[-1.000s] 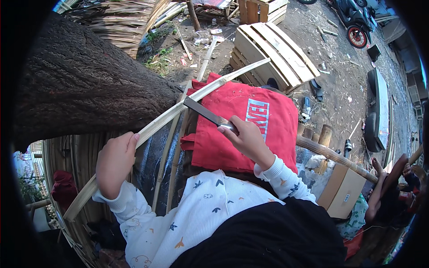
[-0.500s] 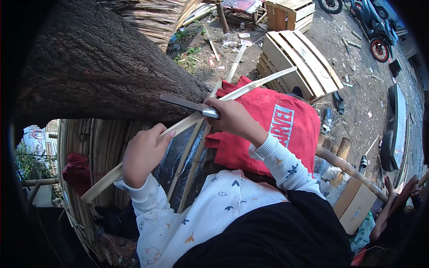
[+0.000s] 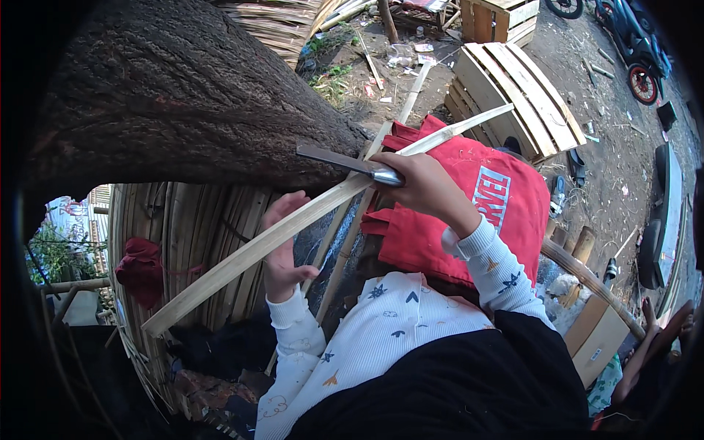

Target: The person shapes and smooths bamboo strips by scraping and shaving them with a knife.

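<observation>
A long pale bamboo strip (image 3: 257, 253) slants across from the lower left to the wooden crate at the upper right. My right hand (image 3: 425, 187) is closed round a knife (image 3: 334, 160) with a dark flat blade and a shiny metal collar, and grips the strip along with it. The blade points left, lying across the strip. Beneath the strip my left hand (image 3: 282, 253) stands open, thumb and fingers apart. The strip passes in front of its palm; whether they touch I cannot tell.
A thick tree trunk (image 3: 198, 110) leans along the left. Red cloth (image 3: 447, 220) lies under my right arm. Bamboo poles (image 3: 352, 220) stand below the strip. Beyond are slatted wooden crates (image 3: 513, 95), a motorcycle (image 3: 642, 59) and a cardboard box (image 3: 598, 341). Another person's legs (image 3: 638, 352) show at lower right.
My left hand has let go of the bamboo strip and opened beneath it. My right hand still holds the knife and strip. The whole view has shifted slightly.
</observation>
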{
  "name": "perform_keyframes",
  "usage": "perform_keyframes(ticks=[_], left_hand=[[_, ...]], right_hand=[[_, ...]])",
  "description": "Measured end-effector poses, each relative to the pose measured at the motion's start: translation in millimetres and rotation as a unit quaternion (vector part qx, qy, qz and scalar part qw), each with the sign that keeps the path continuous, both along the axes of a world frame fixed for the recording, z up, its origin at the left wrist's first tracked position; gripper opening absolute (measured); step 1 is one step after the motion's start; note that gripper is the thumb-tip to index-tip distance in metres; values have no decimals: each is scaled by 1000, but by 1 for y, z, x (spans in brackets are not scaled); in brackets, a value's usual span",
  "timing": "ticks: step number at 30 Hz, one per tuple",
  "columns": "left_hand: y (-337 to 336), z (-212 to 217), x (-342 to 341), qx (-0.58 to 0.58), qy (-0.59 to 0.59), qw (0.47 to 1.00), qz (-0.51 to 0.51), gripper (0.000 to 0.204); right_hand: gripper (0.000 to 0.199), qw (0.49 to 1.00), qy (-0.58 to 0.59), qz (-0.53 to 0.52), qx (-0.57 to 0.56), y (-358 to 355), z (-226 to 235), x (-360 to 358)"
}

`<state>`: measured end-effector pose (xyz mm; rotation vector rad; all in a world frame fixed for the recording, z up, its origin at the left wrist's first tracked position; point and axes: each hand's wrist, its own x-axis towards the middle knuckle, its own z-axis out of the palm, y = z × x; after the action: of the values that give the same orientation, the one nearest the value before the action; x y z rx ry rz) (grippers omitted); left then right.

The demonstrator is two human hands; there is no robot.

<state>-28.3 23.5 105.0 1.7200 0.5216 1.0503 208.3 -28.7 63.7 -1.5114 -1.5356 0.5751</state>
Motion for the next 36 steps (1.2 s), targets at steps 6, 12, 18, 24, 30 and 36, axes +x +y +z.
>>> perform_keyframes(ticks=[6,12,18,24,30,36], left_hand=[[20,13,27,125,-345,928,-69,61],[19,25,39,44,-391,903,-172,61],[15,11,28,-65,-422,904,-12,58],[13,3,21,-66,-405,912,-9,56],[13,-4,25,-98,-369,924,39,55],[12,-12,47,-110,-365,924,12,54]], right_hand=[[35,999,30,25,17,-6,-5,2],[58,984,161,-74,-2,-30,20,-1],[34,969,227,-90,21,-52,22,-34],[40,997,31,-65,0,-56,13,-70],[34,974,54,-190,-111,-44,-18,-62],[35,987,-3,-126,-98,-63,-3,-64]])
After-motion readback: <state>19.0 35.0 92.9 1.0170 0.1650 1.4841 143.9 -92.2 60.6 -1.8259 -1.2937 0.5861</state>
